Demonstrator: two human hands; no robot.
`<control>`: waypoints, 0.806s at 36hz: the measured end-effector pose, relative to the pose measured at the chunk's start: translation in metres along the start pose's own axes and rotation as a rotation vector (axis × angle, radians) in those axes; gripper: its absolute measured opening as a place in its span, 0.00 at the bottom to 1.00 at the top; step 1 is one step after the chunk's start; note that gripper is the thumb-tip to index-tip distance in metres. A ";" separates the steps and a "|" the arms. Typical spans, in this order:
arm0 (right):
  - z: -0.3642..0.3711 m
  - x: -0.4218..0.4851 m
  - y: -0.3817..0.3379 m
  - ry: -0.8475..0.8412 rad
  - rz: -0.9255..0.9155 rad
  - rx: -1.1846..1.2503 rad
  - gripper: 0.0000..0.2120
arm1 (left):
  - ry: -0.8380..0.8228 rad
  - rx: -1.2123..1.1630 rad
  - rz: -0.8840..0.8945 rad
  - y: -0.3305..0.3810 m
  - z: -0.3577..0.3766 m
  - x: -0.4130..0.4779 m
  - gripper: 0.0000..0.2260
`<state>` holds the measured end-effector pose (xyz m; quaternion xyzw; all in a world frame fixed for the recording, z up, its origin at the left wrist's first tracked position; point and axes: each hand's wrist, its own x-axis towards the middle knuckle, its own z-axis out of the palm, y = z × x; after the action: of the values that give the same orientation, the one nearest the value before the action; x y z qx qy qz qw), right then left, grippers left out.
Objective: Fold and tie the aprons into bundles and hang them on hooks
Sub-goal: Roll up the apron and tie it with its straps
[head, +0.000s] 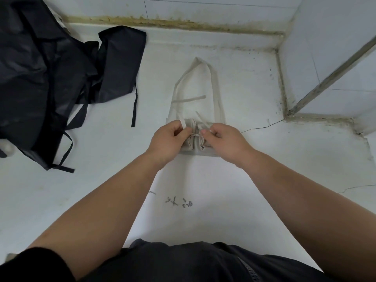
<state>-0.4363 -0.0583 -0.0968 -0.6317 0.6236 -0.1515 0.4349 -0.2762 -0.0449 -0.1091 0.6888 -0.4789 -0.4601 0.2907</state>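
The cream cotton apron folded into a small bundle [195,141] lies on the white counter [244,180] straight ahead of the person, between the two hands. It is judged to be light, soft and limp: the cloth will give under any pressure, the folds can spring open if the binding is slack, and nothing in it is fragile. The best hold is judged to be on the narrow cream tie straps [182,122], close to where they cross the bundle, so that the pull goes into the knot and not into the folds. For carrying to a hook, the flat cream neck loop [214,78] is the natural place to be taken. The long axis of the apron runs away from the person: the bundled end is nearest the body and the loop is stretched out flat, its peak pointing at the back wall, while the tie is drawn crosswise over the bundle. A strap end is pinched between thumb and curled fingers by the left hand [168,139], and the other end is pinched in the same way by the right hand [225,139]; both hands are held just over the bundle. A heap of black fabric aprons [40,78] with loose straps is spread well apart at the left, against the white tiled wall [203,7]
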 end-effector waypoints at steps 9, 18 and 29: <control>0.003 0.000 0.003 0.125 0.106 0.055 0.18 | 0.055 0.080 -0.028 -0.005 0.001 0.002 0.10; 0.002 0.002 0.007 0.224 0.149 0.094 0.17 | 0.158 0.221 0.053 -0.013 0.002 0.000 0.07; 0.010 0.008 -0.001 -0.083 0.123 0.079 0.15 | 0.085 0.210 0.066 -0.011 0.001 -0.001 0.09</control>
<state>-0.4267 -0.0622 -0.1045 -0.5804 0.6363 -0.1226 0.4932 -0.2725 -0.0401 -0.1189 0.7182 -0.5341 -0.3680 0.2522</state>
